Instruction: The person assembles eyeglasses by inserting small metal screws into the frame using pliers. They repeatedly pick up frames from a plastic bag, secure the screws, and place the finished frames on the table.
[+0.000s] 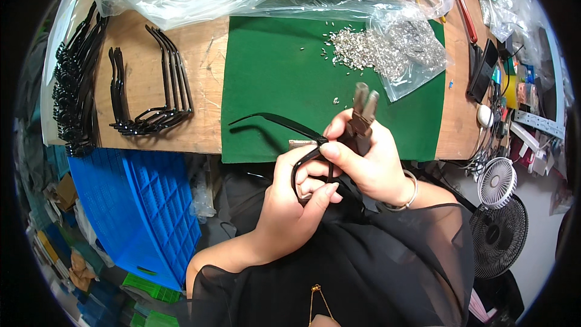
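Note:
My left hand [284,206] is closed round the rim of a black eyeglass frame [289,124], just off the near edge of the green mat [272,72]. One temple of the frame sticks out to the left over the mat. In my right hand [378,169] rests a pair of metal pliers [362,112], their jaws pointing away from me. The right thumb and a fingertip also press at the frame's hinge corner, beside the left hand. Whether a small part sits in that pinch is hidden.
Small silver parts [354,48] lie heaped on the mat beside a clear bag [411,54]. At left stand several black eyeglass frames [175,79] and a dense stack of more [75,97]. A blue crate [139,206] is below the table; fans [497,183] stand at right.

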Demonstrator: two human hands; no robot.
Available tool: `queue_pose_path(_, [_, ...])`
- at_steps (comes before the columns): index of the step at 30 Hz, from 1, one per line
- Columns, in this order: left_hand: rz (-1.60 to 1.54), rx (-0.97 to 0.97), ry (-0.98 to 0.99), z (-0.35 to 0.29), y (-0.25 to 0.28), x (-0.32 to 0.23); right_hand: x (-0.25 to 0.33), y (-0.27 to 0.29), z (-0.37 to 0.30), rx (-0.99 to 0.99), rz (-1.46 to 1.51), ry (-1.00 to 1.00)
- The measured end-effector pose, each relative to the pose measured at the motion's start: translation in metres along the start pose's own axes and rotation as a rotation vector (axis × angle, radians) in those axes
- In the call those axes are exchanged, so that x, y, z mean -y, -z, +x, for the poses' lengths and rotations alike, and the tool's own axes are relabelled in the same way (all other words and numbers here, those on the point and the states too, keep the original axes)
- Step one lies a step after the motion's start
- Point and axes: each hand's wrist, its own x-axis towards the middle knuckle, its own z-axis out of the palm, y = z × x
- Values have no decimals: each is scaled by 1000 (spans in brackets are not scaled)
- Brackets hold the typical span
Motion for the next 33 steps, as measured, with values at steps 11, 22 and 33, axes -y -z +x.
queue_pose_path(11, [80,74,-24,-4,0,-3,3,3,-6,29,100,-66])
queue_pose_path(22, [41,70,-11,-7,1,-3,-1,4,-5,79,112,-27])
queue_pose_path(33, [-50,95,139,-25,19,-25,11,36,-1,505,-1004,382])
